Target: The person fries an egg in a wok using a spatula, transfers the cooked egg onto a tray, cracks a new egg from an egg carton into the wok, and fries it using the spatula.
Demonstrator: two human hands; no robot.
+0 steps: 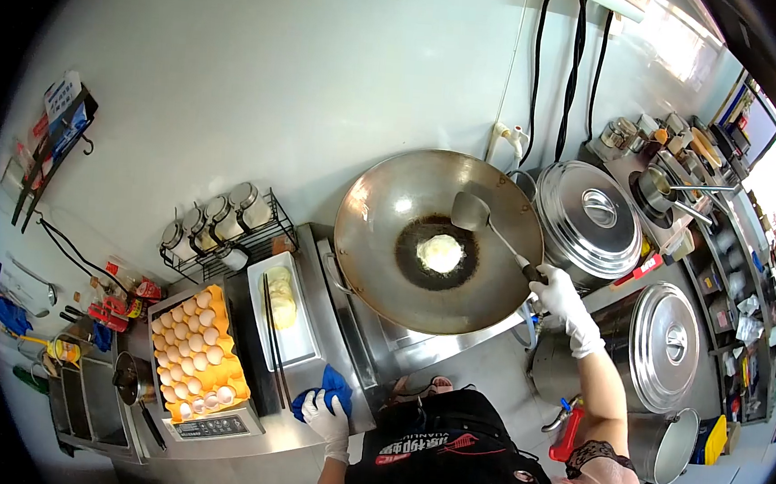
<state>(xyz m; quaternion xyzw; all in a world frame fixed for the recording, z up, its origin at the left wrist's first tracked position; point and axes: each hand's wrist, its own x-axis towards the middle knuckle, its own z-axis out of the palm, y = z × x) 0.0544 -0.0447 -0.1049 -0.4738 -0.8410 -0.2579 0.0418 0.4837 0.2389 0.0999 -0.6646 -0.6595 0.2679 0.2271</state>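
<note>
My right hand [562, 299], in a white glove, is closed round the dark handle of a wok spatula [472, 212]. The spatula's metal blade rests against the inside of a large wok [368, 268], just above and to the right of a fried egg [441, 253] at the bottom. My left hand [325, 417], also gloved in white, lies on a blue cloth [335, 389] at the counter's front edge; its fingers look bent over the cloth. Beside that hand, chopsticks [272, 342] lie across a white tray [306, 337] holding pale fried eggs [281, 297].
An orange carton of eggs [196, 345] stands on the left counter, with a wire rack of jars [247, 205] behind. A lidded steel pot [588, 215] sits right of the wok. Another lidded pot [666, 351] and an open bucket [672, 451] stand right of my arm.
</note>
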